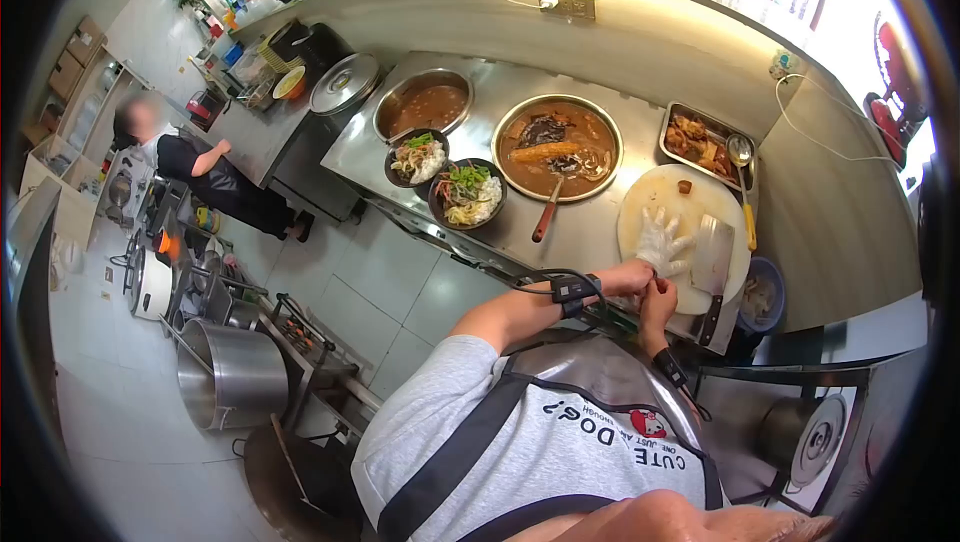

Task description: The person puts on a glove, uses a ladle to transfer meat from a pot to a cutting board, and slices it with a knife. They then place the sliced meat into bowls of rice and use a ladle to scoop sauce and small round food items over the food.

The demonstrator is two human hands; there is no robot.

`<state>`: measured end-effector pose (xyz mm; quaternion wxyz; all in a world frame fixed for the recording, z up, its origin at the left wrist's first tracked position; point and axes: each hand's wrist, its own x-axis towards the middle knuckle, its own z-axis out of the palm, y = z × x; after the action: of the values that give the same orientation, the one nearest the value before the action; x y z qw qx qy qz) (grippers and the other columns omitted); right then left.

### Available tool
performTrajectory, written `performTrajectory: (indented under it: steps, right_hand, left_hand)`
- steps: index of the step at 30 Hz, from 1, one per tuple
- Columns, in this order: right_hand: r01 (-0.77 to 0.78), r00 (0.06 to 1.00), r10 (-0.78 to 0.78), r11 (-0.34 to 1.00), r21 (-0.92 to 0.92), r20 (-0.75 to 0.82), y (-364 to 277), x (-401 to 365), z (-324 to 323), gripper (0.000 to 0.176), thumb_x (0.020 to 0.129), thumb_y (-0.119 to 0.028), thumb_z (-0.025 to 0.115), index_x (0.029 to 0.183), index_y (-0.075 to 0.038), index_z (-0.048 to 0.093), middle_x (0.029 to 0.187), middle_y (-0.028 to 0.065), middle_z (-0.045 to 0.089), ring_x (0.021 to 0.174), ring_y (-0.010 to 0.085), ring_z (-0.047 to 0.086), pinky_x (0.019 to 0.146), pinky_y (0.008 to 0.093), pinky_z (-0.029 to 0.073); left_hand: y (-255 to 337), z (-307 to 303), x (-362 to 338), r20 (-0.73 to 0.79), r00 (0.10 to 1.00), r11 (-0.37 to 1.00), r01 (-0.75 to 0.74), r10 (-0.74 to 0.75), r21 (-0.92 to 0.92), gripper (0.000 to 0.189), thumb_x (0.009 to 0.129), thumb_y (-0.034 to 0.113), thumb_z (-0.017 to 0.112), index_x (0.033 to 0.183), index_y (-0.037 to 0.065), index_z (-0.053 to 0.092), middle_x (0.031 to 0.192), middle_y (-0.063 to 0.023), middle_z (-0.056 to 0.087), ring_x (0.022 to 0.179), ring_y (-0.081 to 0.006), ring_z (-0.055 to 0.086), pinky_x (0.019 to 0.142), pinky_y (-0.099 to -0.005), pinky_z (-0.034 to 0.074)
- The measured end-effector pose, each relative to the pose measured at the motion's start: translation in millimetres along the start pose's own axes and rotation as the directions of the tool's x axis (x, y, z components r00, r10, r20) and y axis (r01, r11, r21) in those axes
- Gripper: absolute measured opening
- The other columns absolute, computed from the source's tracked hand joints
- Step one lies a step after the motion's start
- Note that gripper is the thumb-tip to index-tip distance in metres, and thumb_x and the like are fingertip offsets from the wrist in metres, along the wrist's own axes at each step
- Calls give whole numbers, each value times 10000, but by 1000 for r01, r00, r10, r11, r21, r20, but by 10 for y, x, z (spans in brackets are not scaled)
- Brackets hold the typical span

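Observation:
A clear plastic disposable glove (660, 242) lies spread over the round white cutting board (645, 197), its fingers pointing away from me. At its cuff, my left hand (630, 278) is closed, with the fingertips touching those of the other hand. My right hand (657, 304) pinches the same cuff from the near side. Beside the glove, a cleaver (712, 252) rests on the board with its dark handle toward me. One small brown piece of food (684, 186) sits near the board's far edge.
Left of the board stand a pan of brown stew (520, 177) with a red-handled ladle (546, 217), two rice bowls (468, 207) and another stew pot (400, 107). Behind it is a metal tray (685, 122) with a spoon (742, 157). A blue bin (765, 302) stands right. Another person (200, 162) stands far left.

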<state>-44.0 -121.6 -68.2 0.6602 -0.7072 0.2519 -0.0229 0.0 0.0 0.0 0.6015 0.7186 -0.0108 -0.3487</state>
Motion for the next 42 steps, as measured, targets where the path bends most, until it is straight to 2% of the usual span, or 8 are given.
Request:
performTrajectory:
  steps: [8,11,14,17,20,24,27,42]
  right_hand:
    - [267,962,-271,952,-150,-13,-110,-157,-116,190,889,-159,690,973,8,654,812,88,679,690,170,622,660,324,518]
    - [252,968,-252,966,-61,14,-368,-194,-77,153,913,-136,678,971,0,642,778,42,645,641,129,588,599,291,492]
    - [253,967,-254,967,44,32,-431,-108,-89,119,930,-114,666,967,-7,630,754,4,613,615,103,569,563,264,477]
    - [427,903,-427,904,21,43,-594,-106,-71,96,924,-94,665,961,-12,631,759,6,617,641,104,574,591,263,485]
    - [580,814,-574,804,-132,84,-989,-283,-127,80,910,-72,665,960,-17,636,765,28,630,659,107,577,613,270,488]
    - [683,723,-679,673,-283,131,-1574,-474,-95,90,875,-68,682,952,-44,642,848,102,648,704,212,625,650,336,509]
    - [779,588,-794,507,-368,151,-1646,-555,-51,97,851,-61,691,931,-52,638,886,127,645,777,293,645,691,387,521]
    - [784,621,-739,596,-175,262,-1658,-601,72,82,852,-23,661,927,2,640,848,178,664,801,353,658,710,406,521]
  left_hand:
    - [-388,-207,742,208,949,474,300,-238,-828,212,925,106,425,761,86,558,582,-29,492,430,-149,382,390,-293,308]
    - [-534,39,1029,-174,958,352,-86,-227,-932,190,929,75,446,845,59,617,639,-56,571,524,-182,515,453,-320,413]
    - [-74,83,307,-407,865,955,-287,294,80,242,941,63,498,1139,28,632,930,-110,683,833,-246,667,718,-360,543]
    - [-64,1,362,-184,556,571,-682,811,457,261,950,56,514,1189,56,620,1016,-94,672,886,-218,651,731,-352,531]
    - [-98,-164,730,164,902,685,-174,399,-707,315,952,112,556,1261,118,615,1168,-103,654,1038,-224,647,824,-377,535]
    - [452,-101,203,51,872,826,-439,486,-354,298,1011,180,475,1276,104,590,1188,-85,650,1049,-218,645,829,-389,554]
    - [319,-235,422,292,713,337,82,637,-938,393,1042,245,427,1362,37,521,1251,-91,626,1141,-226,607,985,-376,512]
    - [971,-431,354,-22,871,683,-400,490,-611,707,1030,564,255,1461,43,462,1434,-133,538,1291,-272,494,1111,-410,338]
